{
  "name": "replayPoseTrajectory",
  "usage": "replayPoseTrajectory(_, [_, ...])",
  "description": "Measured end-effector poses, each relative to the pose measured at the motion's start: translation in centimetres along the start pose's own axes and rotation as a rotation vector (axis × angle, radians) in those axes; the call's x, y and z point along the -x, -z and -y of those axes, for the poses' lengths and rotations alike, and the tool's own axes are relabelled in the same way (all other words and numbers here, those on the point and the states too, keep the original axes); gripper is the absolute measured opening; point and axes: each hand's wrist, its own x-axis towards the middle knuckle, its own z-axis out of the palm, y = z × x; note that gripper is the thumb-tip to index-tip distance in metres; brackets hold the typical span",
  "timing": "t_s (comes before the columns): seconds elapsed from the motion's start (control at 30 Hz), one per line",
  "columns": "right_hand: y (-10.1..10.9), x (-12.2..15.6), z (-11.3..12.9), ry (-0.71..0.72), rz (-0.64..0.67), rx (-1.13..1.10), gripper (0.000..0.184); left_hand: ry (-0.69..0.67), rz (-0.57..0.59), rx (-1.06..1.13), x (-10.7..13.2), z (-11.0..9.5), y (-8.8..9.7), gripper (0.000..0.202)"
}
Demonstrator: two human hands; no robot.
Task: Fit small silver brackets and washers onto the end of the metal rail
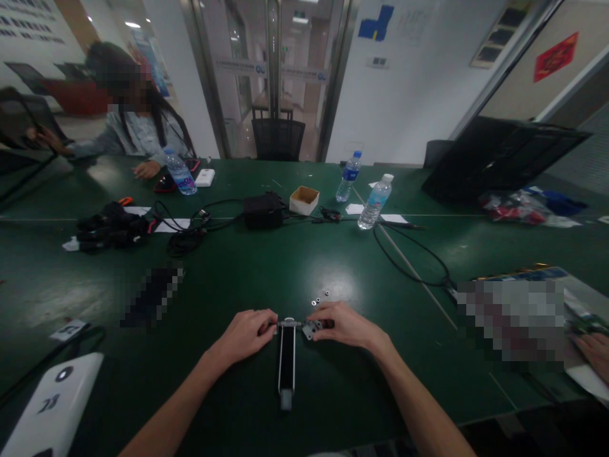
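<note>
While, in the head view, the left hand [250, 330] pinches the crossbar [288, 324] of a long dark part [287, 362], six o'clock, the right hand [340, 322] grips a metal bracket [310, 331]; step: apparently aligning both; next move calls for steadiness; from the part: loose rings [314, 303], one o'clock; open box [304, 203], twelve, capped bottles [375, 203], eleven and one, contents unclear

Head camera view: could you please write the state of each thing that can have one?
Left hand: closed at the crossbar's left end
Right hand: closed on a grey metal piece
Small rings: loose on the table
Left bottle: standing, capped
Middle bottle: standing, capped
Right bottle: standing, capped
Small box: open at the top
Glass doors: look shut
</note>
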Motion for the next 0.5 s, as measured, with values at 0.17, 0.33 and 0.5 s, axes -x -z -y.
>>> replayPoseTrajectory(0.17, [0.33, 0.09, 0.21, 0.051, 0.016, -0.046, 0.027, -0.016, -0.008, -0.008, -0.07, -0.02, 0.04, 0.021])
replayPoseTrajectory(0.33, [0.17, -0.05, 0.22, 0.063, 0.007, -0.075, 0.029, -0.028, -0.012, -0.017, -0.06, 0.1, -0.01, 0.021])
replayPoseTrajectory(0.5, [-0.35, -0.47, -0.18, 0.018, -0.01, -0.066, 0.025, -0.045, -0.017, -0.047, -0.12, 0.12, -0.06, 0.02])
